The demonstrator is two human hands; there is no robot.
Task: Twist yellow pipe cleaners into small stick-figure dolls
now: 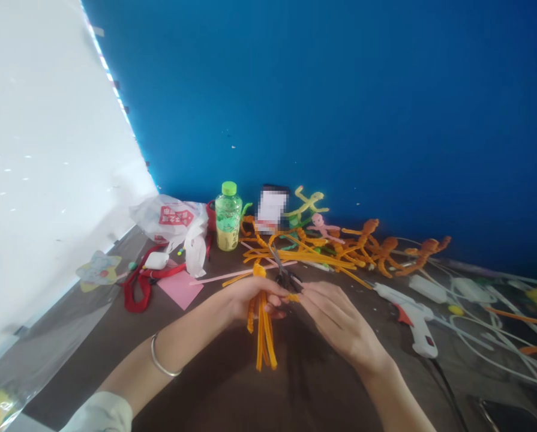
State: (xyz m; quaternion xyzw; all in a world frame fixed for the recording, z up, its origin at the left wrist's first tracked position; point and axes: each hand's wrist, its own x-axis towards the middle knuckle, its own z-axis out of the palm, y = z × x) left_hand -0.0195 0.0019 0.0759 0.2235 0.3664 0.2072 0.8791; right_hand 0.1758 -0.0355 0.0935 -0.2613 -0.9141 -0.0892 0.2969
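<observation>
My left hand (pixel 252 297) is closed around a partly twisted orange pipe cleaner figure (pixel 263 336). Several straight strands hang below the fingers, and a rounded loop pokes out above them. My right hand (pixel 333 309) pinches a short coiled orange length (pixel 291 297) that sticks out from the figure toward the right. Just behind the fingertips lies a pair of scissors (pixel 286 277) with dark handles, blades pointing away. Loose orange pipe cleaners (pixel 326 257) lie in a heap beyond the scissors.
Finished orange figures (pixel 385 255) lie along the blue wall, with a pink figure (pixel 323 225) nearby. A white glue gun (pixel 410 318) and tangled cables are right. A green-capped bottle (pixel 228 219), plastic bag (pixel 171 219), red strap (pixel 137 291) and pink paper (pixel 182 288) are left.
</observation>
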